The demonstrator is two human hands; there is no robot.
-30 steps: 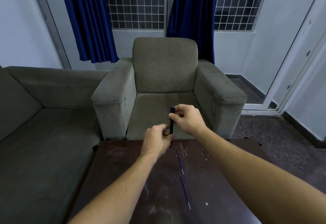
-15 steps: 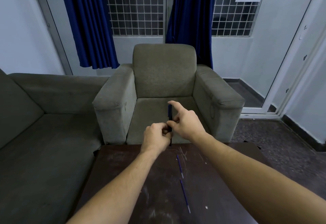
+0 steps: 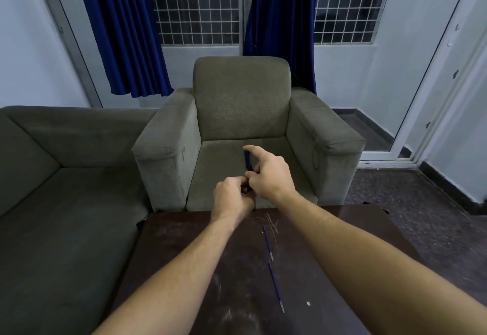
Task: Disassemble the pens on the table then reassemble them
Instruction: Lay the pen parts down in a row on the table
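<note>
Both hands meet just past the far edge of the surface [image 3: 184, 255], above the seat of the armchair [image 3: 237, 113]. The left hand [image 3: 232, 197] is curled into a closed grip around the lower end of a dark blue pen [image 3: 247, 160], which stands nearly upright. The right hand [image 3: 271, 176] pinches the same pen just above the left one, thumb and bent fingers closed on the barrel, while its index finger sticks out straight beside the pen's top end — whether that fingertip touches the pen cannot be told. The two hands touch each other at the pen.

On the dark, scratched surface lie two thin blue refills, end to end and a little apart: one refill [image 3: 268, 242] nearer the far edge, right of the middle, and a second refill [image 3: 276, 287] closer to the near edge. A small white speck [image 3: 307, 302] lies right of the second one. A sofa [image 3: 66, 176] stands along the left edge.
</note>
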